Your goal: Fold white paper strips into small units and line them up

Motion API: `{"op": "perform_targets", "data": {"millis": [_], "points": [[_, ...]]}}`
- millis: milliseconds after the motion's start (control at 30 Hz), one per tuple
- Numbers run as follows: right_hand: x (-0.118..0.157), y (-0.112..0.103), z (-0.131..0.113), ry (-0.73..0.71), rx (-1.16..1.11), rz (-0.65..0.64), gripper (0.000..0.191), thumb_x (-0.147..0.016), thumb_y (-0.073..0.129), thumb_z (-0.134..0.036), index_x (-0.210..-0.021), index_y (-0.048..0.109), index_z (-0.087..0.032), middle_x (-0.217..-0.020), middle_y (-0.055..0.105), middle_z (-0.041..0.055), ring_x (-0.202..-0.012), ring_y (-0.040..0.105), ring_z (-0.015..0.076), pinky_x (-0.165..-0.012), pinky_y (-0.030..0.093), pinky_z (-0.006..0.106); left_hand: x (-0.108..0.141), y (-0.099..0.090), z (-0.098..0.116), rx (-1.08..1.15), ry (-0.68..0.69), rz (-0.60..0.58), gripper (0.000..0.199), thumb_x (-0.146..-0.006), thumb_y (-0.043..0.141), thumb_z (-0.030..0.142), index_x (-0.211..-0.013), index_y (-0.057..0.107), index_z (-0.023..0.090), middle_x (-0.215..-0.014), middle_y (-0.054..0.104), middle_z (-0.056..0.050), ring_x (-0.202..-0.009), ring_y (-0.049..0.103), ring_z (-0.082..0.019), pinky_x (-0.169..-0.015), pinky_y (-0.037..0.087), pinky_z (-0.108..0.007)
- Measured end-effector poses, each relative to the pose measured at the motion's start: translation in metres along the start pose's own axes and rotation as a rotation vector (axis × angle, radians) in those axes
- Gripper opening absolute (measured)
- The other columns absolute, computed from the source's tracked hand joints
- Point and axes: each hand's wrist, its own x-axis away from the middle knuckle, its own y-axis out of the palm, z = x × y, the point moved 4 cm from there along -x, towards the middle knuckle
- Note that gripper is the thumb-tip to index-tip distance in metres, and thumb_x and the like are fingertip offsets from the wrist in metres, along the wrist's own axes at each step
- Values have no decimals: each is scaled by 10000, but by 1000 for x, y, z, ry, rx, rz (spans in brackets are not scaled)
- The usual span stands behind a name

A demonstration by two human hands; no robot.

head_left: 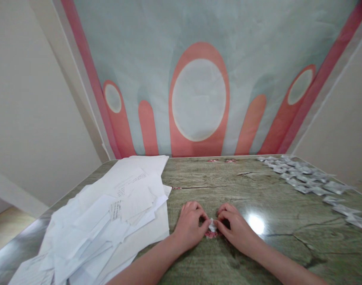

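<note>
Wood-patterned and a little glossy, the tabletop [204, 263] runs off the bottom of the view, which also cuts off both forearms. Left hand [189, 223] and right hand [236, 227] meet near the middle, each pinching a small white paper piece [212, 225] between thumb and forefinger. Their fingertips cover its sides, so its full shape and folds cannot be made out; the other fingers curl in, partly hidden. Just beneath it shows a reddish patch [211, 234] — whether printed on the surface or lying there, I cannot tell.

Left of the hands spreads a heap of white paper [86, 233], its near end cut off by the lower edge; sheets overlap and hide one another, and their printed lines are too small to read. Well to the right lie many pale, twisted shapes [305, 178], blurred and overlapping too closely to count.

Behind the table's far edge stands a grey-green backdrop [151, 47] with coral arches [200, 49] — its top out of view.
</note>
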Motion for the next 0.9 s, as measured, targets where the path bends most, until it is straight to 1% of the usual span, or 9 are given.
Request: {"op": "perform_targets", "data": {"millis": [267,400,500,600,700,900], "points": [[-2,0,1,-17,28,-16,134,-775,531,-164,-646,505,-192,-783,524,27,-783,507,184,-696,430,329,1,1,0,2,-27,21,81,-753,617,271,-754,590,194,-864,521,-13,-913,471,-195,-793,371,-334],[-1,0,1,-7,36,-22,129,-776,529,-162,-652,510,-192,-786,522,24,-783,507,181,-700,422,322,2,1,0,15,-21,29,123,-757,623,299,-827,586,204,-881,533,-9,-917,473,-193,-791,367,-328],[-1,0,0,-7,35,-25,129,-774,529,-157,-652,505,-191,-786,521,22,-784,505,178,-701,418,319,2,1,0,14,-8,31,103,-809,563,304,-835,588,208,-877,538,-6,-911,476,-184,-798,359,-327],[-1,0,-1,-4,35,-23,125,-770,535,-157,-657,498,-191,-786,520,19,-783,504,177,-700,416,318,1,3,-2,-5,-38,51,134,-840,517,301,-793,591,199,-861,535,-9,-899,475,-183,-792,358,-328],[-2,0,0,-9,26,-25,129,-771,537,-160,-654,493,-192,-786,520,19,-783,502,176,-701,415,317,0,4,-3,-13,-58,69,102,-803,569,295,-773,589,200,-869,529,-5,-905,469,-185,-791,355,-329],[0,0,-1,-4,4,-42,115,-775,542,-167,-671,500,-191,-804,518,23,-802,496,180,-713,412,318,0,4,-2,-4,-66,50,77,-760,620,277,-787,588,212,-895,522,1,-931,460,-189,-805,345,-333]]}}
